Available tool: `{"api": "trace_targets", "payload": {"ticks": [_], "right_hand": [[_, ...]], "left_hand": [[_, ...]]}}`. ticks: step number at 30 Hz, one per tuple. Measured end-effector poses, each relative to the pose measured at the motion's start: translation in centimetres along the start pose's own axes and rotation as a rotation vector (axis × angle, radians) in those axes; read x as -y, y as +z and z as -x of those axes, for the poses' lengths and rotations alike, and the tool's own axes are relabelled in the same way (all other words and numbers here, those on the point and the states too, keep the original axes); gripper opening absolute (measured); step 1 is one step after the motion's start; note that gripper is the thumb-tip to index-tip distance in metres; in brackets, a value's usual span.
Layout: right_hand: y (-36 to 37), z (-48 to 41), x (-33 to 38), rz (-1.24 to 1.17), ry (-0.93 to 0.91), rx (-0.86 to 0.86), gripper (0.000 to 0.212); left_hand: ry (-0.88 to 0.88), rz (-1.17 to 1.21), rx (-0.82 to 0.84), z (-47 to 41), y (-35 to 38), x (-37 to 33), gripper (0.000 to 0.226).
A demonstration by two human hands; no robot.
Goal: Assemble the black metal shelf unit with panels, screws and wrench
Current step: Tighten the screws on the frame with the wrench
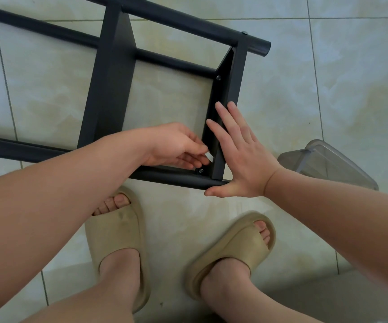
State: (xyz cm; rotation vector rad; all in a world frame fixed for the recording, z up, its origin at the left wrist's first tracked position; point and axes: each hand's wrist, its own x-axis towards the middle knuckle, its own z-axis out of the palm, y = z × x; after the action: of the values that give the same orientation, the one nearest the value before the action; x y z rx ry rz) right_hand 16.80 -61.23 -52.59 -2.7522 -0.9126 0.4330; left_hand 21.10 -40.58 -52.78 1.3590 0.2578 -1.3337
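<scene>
The black metal shelf unit [116, 73] lies on its side on the tiled floor, its round tubes running left to right. Two flat panels cross between the tubes. My right hand [239, 157] presses flat, fingers straight, against the end panel [229, 89]. My left hand [176, 145] reaches inside the frame and pinches a small silvery tool, apparently the wrench [208, 156], at the panel's lower corner. A screw [201, 170] sits in the bracket just below those fingers. Two more screws [218, 77] show further up, one on the panel and one on the top tube.
A clear plastic container [328, 164] lies on the floor to the right of the frame. My two feet in beige slides [118, 238] stand just in front of the lower tube. Pale floor tiles [351, 78] surround everything.
</scene>
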Motion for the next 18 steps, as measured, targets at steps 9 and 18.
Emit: {"api": "trace_targets", "payload": {"ticks": [9, 18], "right_hand": [[0.0, 0.0, 0.0, 0.013, 0.007, 0.008, 0.129], [0.1, 0.0, 0.0, 0.014, 0.009, 0.004, 0.129]], "left_hand": [[0.057, -0.182, 0.018, 0.0, -0.4, 0.6, 0.016], [0.107, -0.287, 0.057, 0.0, -1.0, 0.9, 0.014]]}}
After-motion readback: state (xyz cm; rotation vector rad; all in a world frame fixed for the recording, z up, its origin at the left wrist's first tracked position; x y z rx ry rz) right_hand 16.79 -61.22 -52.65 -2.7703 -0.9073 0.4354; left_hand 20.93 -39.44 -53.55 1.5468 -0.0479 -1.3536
